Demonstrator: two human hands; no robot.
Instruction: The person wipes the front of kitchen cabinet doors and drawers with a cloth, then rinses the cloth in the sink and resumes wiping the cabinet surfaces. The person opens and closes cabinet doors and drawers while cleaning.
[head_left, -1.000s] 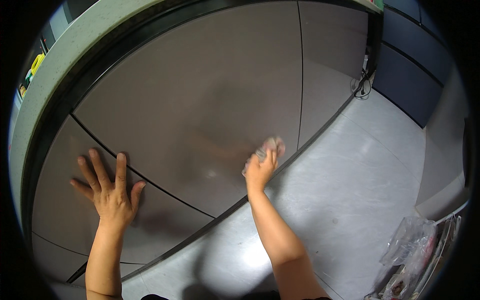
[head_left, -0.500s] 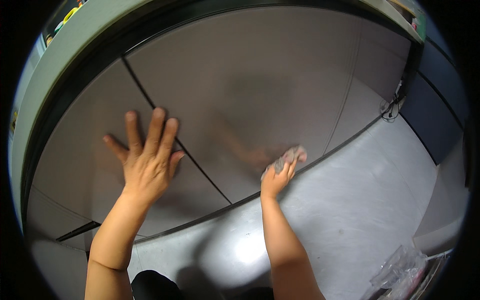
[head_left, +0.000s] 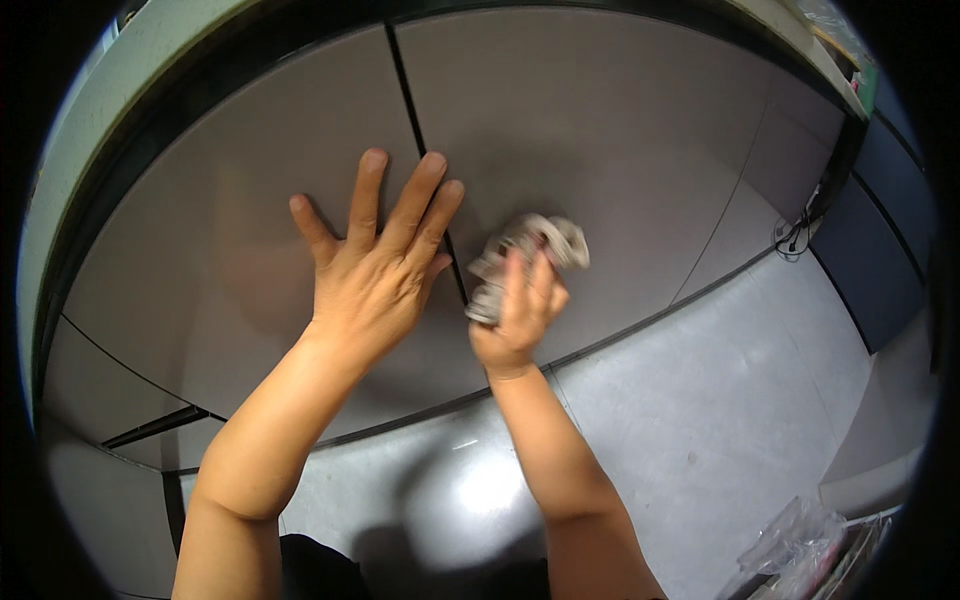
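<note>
My left hand lies with fingers spread against a brownish-grey cabinet panel, its fingertips close to the dark vertical gap between two panels. To the right of that gap, my right hand presses a crumpled light-grey cloth to the neighbouring panel. The cloth bunches above and beside the fingers and looks slightly blurred. Part of it is hidden behind the hand.
Below the panels runs a pale, shiny floor. A black cable hangs at the far right corner, beside dark blue panels. Clear plastic wrapping lies at the lower right. A pale green counter edge curves along the upper left.
My right hand has moved the cloth up and left, from the panel's lower edge to nearer the gap. The view has shifted, and my left hand appears further right and higher.
</note>
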